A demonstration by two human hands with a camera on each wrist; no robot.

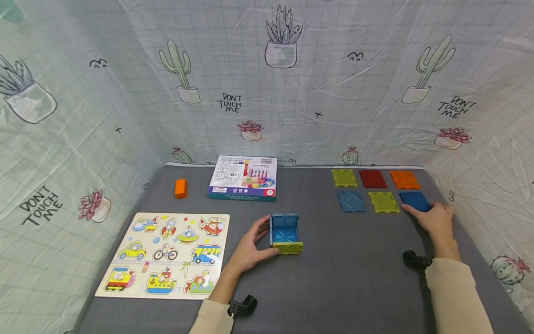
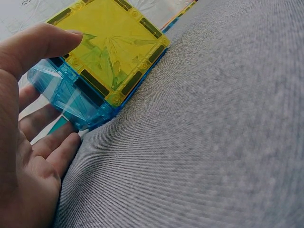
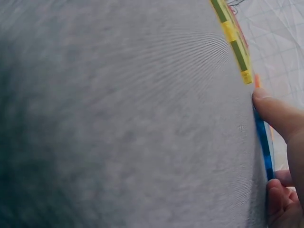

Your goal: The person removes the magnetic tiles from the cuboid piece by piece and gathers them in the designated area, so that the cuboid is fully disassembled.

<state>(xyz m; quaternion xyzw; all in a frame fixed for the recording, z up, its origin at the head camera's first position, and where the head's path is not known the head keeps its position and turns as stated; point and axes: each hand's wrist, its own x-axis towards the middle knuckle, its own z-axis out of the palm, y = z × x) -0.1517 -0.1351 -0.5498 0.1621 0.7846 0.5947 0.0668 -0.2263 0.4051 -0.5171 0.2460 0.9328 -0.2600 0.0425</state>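
A small box of magnetic tiles (image 1: 285, 234) stands on the table, with blue floor and walls and a yellow tile (image 2: 111, 45) as its front. My left hand (image 1: 249, 248) holds it at the left side: the thumb lies against the yellow front, and the fingers reach along the blue wall (image 2: 76, 97). Over at the right, my right hand (image 1: 435, 224) grips a dark blue magnetic tile (image 1: 415, 202) by its edges, between thumb (image 3: 273, 109) and fingers. That tile is low at the table, at the right end of the front row of tiles.
Beside it lie a yellow tile (image 1: 384, 202) and a light blue tile (image 1: 352, 202). Behind are yellow (image 1: 344, 178), red (image 1: 372, 179) and orange (image 1: 404, 180) tiles. A picture puzzle board (image 1: 167, 255), an orange block (image 1: 181, 189) and a toy box (image 1: 243, 178) occupy the left and back.
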